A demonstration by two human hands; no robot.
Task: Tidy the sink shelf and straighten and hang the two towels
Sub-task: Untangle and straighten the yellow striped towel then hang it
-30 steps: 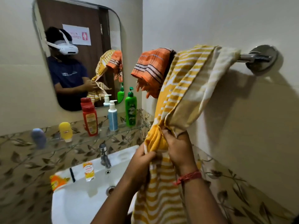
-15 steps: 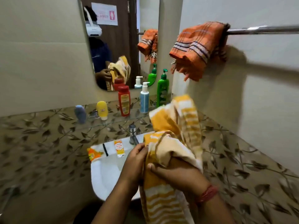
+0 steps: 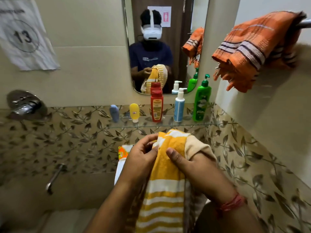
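Head cam: L hand [image 3: 141, 158] & R hand [image 3: 193, 165] fingers curled, gripping yellow striped towel [image 3: 165, 185] below shelf [image 3: 159, 126].

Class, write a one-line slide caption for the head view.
Both hands, left hand and right hand, grip the yellow striped towel; orange towel hangs bunched.

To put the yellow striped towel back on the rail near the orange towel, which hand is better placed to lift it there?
Probably the right hand: it grips the yellow striped towel on the side nearer the rail, where the orange towel hangs. The left hand pinches its far edge.
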